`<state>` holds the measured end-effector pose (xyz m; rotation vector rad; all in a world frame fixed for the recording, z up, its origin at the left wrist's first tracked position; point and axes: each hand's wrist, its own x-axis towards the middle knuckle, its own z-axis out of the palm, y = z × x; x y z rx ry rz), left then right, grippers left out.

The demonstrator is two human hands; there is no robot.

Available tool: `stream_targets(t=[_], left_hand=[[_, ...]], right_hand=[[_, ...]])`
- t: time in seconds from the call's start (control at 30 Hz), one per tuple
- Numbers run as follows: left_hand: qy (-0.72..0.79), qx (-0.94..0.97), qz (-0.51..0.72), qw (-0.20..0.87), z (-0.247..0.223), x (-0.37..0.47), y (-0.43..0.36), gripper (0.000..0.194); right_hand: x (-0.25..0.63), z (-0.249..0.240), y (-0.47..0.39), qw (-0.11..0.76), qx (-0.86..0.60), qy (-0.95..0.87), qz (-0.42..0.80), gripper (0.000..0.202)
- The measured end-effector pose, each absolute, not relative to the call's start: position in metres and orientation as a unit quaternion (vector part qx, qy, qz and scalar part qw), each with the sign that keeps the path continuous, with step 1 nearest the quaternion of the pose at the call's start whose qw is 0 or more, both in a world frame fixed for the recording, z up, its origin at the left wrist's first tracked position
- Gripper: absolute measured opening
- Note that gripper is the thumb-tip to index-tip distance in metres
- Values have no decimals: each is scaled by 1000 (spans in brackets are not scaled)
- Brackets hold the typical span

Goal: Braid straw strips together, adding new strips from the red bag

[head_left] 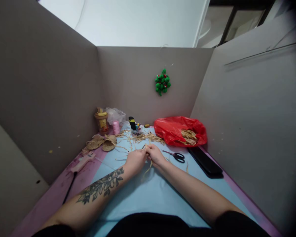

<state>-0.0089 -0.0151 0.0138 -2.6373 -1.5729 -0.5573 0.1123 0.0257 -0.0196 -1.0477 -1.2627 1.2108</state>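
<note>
While both forearms reached in from the near edge of the desk [160, 200], the two hands met above its middle, over the pale blue covering. The left hand [136, 160] was closed, knuckles upward, its fingertips pinching the straw strand [149, 168] against those of the right hand [155, 154], which was also curled and gripping it. The strand hung from between the hands toward the near edge; the part inside the fingers was hidden, and a thin dark bit at the fingertips was too small to tell. Just beside the right hand, toward the right edge, lay the black-handled scissors [179, 158], and farther that way a long black case [206, 163] ran along the right edge. Near the far right corner rested a red plastic bag [167, 130], its mouth open on a bundle of dried straw [188, 135]. Loose straw [151, 138] was scattered between the hands and the far edge, close to a small tub of pens [136, 132]. Toward the far left corner stood a pink spool [116, 127] and a brown and yellow container [102, 121], with a clear plastic bag [115, 115] behind the spool. Along the left edge lay woven pieces [109, 143] and, nearer, a glue gun [83, 163].
</note>
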Motion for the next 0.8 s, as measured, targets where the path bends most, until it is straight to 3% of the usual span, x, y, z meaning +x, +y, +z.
stream_targets(t=[0.17, 0.47, 0.6, 0.8], left_hand=[[-477, -868, -133, 29, 20, -10, -22, 45], [-486, -794, -352, -102, 29, -28, 2, 20], [-460, -780, -352, -236, 18, -27, 10, 22], [-487, -775, -334, -226, 16, -27, 9, 17]], right_hand=[[115, -16, 24, 555, -444, -501, 494, 19], [123, -4, 16, 505, -383, -541, 553, 20], [121, -3, 11, 487, -385, -570, 538, 25], [117, -11, 14, 477, -414, -635, 445, 21]])
